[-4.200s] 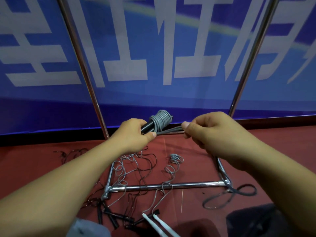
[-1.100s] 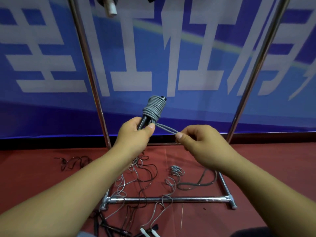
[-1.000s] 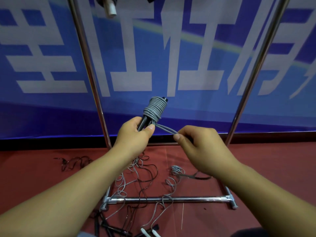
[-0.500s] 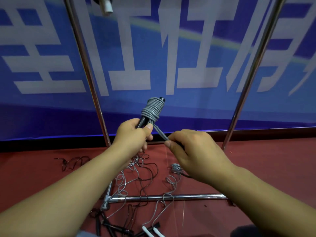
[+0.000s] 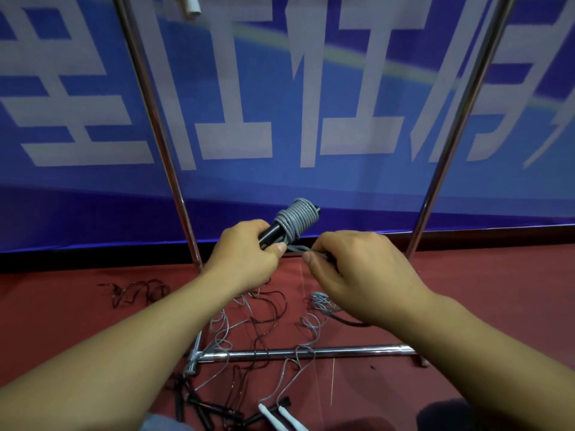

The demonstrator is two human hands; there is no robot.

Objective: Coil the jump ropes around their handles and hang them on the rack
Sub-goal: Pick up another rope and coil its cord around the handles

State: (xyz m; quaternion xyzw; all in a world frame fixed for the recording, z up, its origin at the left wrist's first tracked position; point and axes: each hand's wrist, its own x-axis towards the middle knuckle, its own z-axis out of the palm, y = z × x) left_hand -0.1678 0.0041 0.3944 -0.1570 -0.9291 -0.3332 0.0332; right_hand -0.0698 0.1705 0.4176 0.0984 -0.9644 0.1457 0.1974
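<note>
My left hand grips the black handles of a jump rope, tilted up to the right. Grey rope is coiled in tight turns around their upper end. A short doubled strand leaves the coil and runs to my right hand, which pinches it just right of my left thumb. The chrome rack stands behind my hands, its two uprights rising out of view. A white handle end hangs at the top left of the rack.
Loose grey and black jump ropes lie tangled on the red floor around the rack's lower crossbar. Two white handles and several black ones lie near the bottom edge. A blue banner covers the wall behind.
My right hand has drawn the loose strand in close to my left hand, shortening it. The coiled handles have tipped lower and more to the right. The dark rope tail on the floor moved.
</note>
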